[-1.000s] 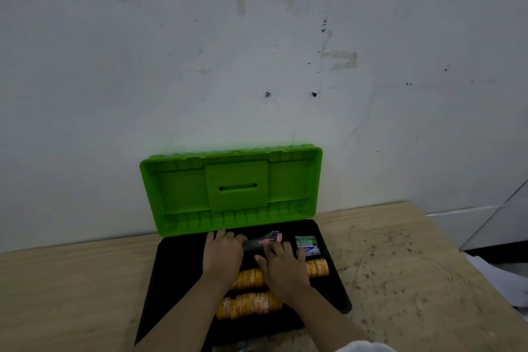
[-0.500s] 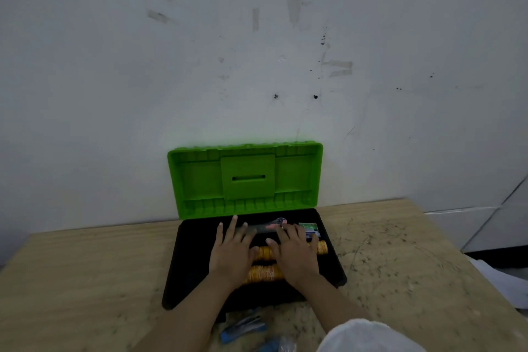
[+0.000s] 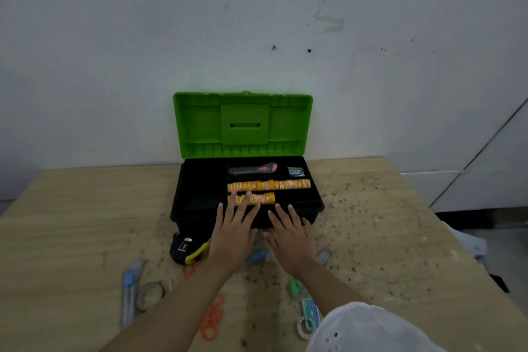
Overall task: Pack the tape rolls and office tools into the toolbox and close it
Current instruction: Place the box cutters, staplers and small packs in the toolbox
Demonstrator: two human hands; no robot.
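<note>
The black toolbox [image 3: 200,203] stands open on the table with its green lid [image 3: 243,124] upright against the wall. Inside lie two rows of orange tape rolls [image 3: 270,185], a utility knife [image 3: 253,170] and a small green box [image 3: 295,171]. My left hand [image 3: 233,233] hovers with fingers spread over the box's front edge, fingertips above the shorter tape row. My right hand [image 3: 290,233] is beside it, fingers straight, holding nothing. A black and yellow tape measure [image 3: 185,250] sits just in front of the box.
On the wooden table [image 3: 71,237] near me lie a blue cutter [image 3: 130,291], a clear tape roll [image 3: 150,294], orange-handled scissors [image 3: 213,316], a green tape dispenser [image 3: 305,308] and a blue item [image 3: 257,256] between my hands. The wall is right behind the lid.
Both hands have pulled back out of the toolbox toward its front edge. The camera view has dropped, so the loose tools on the table in front come into sight.
</note>
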